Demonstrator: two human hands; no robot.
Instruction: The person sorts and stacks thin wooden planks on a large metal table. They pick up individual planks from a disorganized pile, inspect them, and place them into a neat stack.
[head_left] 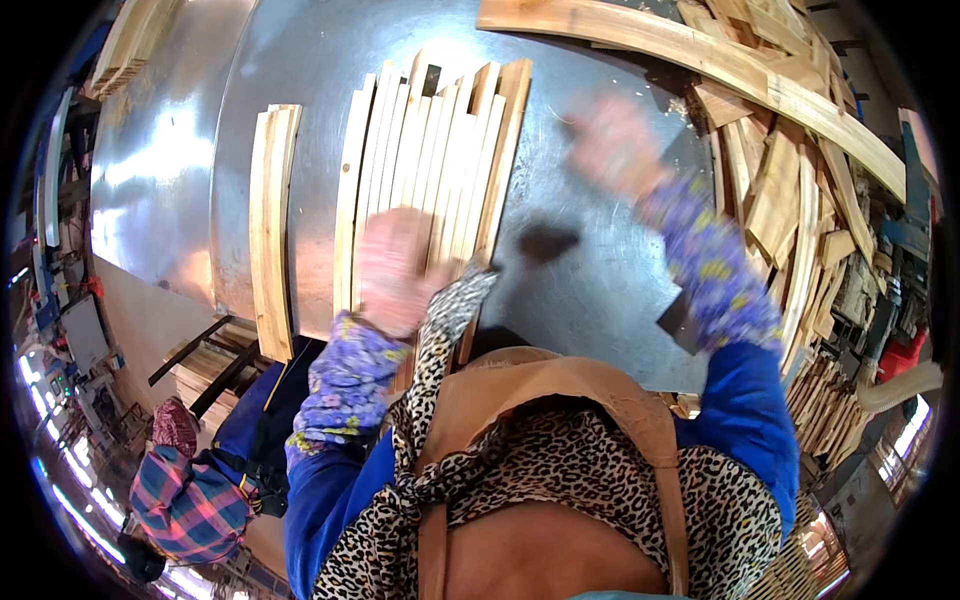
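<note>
My left hand [395,270] is over the wood sticks [430,160], at the ends close to me. It is blurry, so I can't tell if its fingers are together or holding a stick. The sticks lie side by side and reach out past those fingers. My right hand [614,146] is blurry, over the shiny table [600,290], and I can't tell if its fingers are apart. Some boards [271,200] lie left of my left fingers. A long board [690,52] is past my right fingers, and a wood heap [775,195] is to their right.

A shiny metal table [590,300] bears pale wooden strips [422,150].
</note>
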